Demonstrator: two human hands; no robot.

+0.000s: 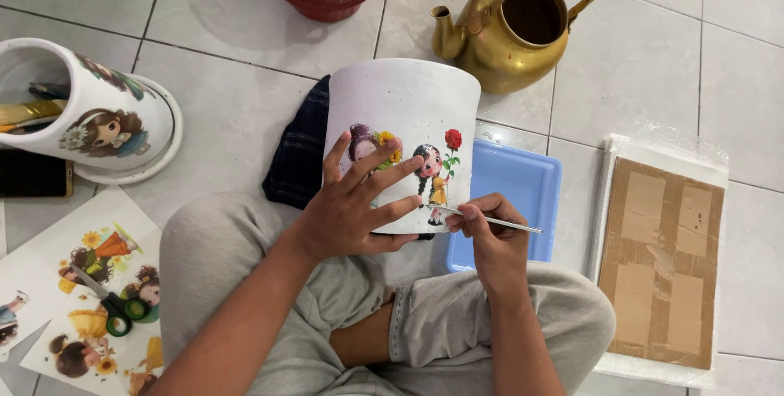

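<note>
White pot lies tilted across the lap, on a dark cloth, w/ cartoon girl stickers on its side. Left hand flat on it, fingers spread wide over one sticker. Right hand pinches a thin brush, tip at the other sticker's base. Blue tray just beside.

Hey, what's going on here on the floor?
A person sits cross-legged on a tiled floor with a white pot lying on its side over their lap. The left hand is spread flat on the pot, over a cartoon girl picture. The right hand holds a thin brush with its tip at a second girl picture under a red rose. A blue tray lies just behind, a brass kettle further off, and scissors rest on printed sheets at the left.
</note>
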